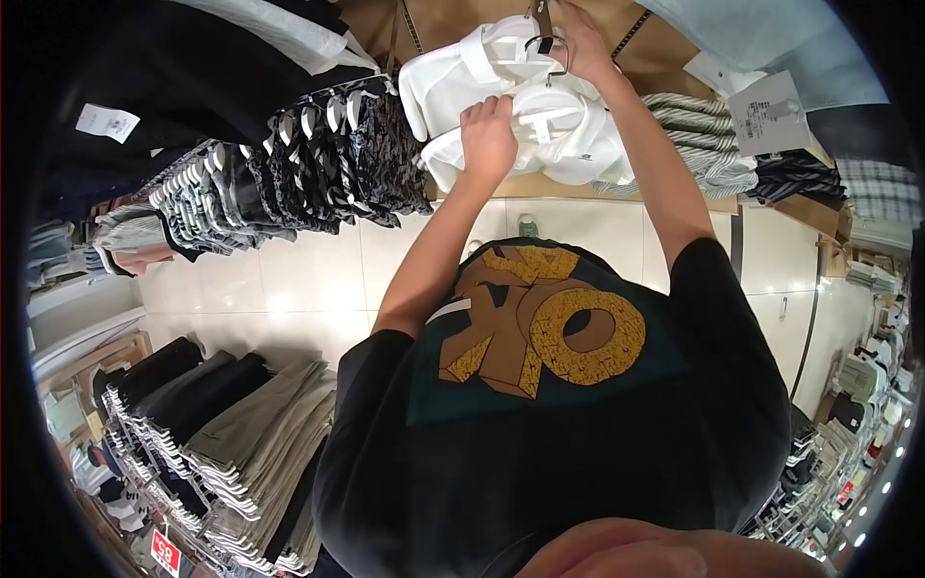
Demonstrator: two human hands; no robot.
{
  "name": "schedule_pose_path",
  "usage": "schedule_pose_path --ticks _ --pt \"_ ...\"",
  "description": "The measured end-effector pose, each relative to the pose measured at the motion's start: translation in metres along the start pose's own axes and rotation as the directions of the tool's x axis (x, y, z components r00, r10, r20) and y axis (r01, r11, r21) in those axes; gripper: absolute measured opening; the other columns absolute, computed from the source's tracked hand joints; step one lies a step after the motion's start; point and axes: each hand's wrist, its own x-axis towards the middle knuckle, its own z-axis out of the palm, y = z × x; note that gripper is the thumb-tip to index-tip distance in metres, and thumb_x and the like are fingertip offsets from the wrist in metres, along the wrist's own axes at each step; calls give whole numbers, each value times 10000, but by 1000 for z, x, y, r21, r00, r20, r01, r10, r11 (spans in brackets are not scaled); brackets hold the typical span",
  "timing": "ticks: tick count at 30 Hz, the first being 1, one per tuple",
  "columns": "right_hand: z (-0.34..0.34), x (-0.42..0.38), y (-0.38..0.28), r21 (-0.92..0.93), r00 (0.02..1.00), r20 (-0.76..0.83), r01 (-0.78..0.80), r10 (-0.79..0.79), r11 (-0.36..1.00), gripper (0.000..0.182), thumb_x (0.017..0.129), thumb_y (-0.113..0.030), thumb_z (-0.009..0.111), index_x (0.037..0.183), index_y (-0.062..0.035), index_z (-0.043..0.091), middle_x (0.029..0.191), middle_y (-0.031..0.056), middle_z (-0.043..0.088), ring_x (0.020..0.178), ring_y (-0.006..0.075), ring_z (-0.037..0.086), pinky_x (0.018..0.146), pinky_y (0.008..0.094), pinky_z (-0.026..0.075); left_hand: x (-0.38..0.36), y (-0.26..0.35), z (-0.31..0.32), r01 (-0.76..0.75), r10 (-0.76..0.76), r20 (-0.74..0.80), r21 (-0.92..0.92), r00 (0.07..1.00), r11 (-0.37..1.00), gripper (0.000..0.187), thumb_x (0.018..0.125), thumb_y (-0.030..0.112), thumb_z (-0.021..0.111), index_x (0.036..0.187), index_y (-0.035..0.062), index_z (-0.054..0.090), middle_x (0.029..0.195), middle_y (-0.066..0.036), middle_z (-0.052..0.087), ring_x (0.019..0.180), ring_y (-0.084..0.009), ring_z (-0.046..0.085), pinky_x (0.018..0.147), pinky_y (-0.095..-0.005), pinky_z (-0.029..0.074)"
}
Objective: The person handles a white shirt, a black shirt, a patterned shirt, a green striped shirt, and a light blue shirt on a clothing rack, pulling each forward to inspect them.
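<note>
My left hand is closed on the shoulder of a white shirt, which hangs on a white hanger with a metal hook. Behind it hangs another white garment. At the top edge, my right hand is beside the hook and the end of a dark metal rail. Its fingers look curled, but they are partly hidden, so what they grip cannot be made out.
Black-and-white patterned clothes hang on the left, and striped clothes on the right. A white price tag dangles near the right. Trousers hang on a rack at lower left. Below the display is a pale tiled floor.
</note>
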Motion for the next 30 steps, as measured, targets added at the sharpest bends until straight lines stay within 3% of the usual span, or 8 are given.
schedule_pose_path --ticks 2,5,9,14,19,20,23,30 --pt "11 23 1 277 848 501 33 -173 960 550 912 -395 788 1277 -5 653 1152 197 732 1066 323 696 955 399 531 -1 5 5 17 -17 1 -1 1000 1000 331 808 -20 608 1132 28 654 1020 -147 683 987 -362 654 937 -496 465" --pt "35 7 3 449 798 602 -348 9 823 566 917 -412 794 1289 -15 637 1105 147 734 1042 254 689 950 380 525 -2 9 6 56 -56 35 4 998 998 363 819 -16 611 1177 28 647 1036 -152 678 996 -361 649 937 -497 465" --pt "5 -1 -13 560 718 693 -476 -69 678 467 940 -298 790 1284 -17 646 1137 110 739 1077 214 690 979 362 527 1 21 -1 100 -100 -5 -39 995 994 423 856 -2 614 1278 17 623 1078 -165 671 1019 -366 639 949 -502 464" --pt "-17 35 -20 470 673 718 -281 -177 837 305 973 -132 730 1228 18 657 1199 141 738 1116 247 701 990 388 550 26 32 6 78 -92 -145 -95 985 992 504 860 -23 601 1360 42 593 1176 -165 646 1089 -374 613 961 -493 459" --pt "25 53 7 268 677 729 -140 -106 953 431 1024 -364 655 1173 40 655 1130 262 709 1028 437 682 926 473 541 45 43 14 4 -4 -250 -2 968 1000 582 829 -67 587 1393 76 577 1190 -158 613 1101 -379 588 963 -487 454" --pt "29 51 6 301 780 611 -72 -134 951 478 1046 -411 598 1133 55 656 1083 308 702 1011 467 683 902 490 542 46 41 16 13 -9 -236 16 972 1000 576 828 -68 583 1386 75 582 1154 -154 607 1071 -377 589 962 -486 454" --pt "33 55 9 320 818 542 11 -192 947 493 1057 -425 570 1111 57 661 1069 305 712 1009 476 683 900 509 538 55 27 23 10 22 -267 120 963 993 500 856 -27 584 1346 72 610 1064 -147 590 994 -365 591 947 -477 463" --pt "46 55 19 336 881 471 -134 -43 932 399 1037 -311 618 1227 39 631 1207 312 664 1153 495 617 976 505 490 84 5 32 8 37 -178 246 983 969 436 893 69 592 1325 122 624 1006 -149 582 945 -360 613 922 -478 486"
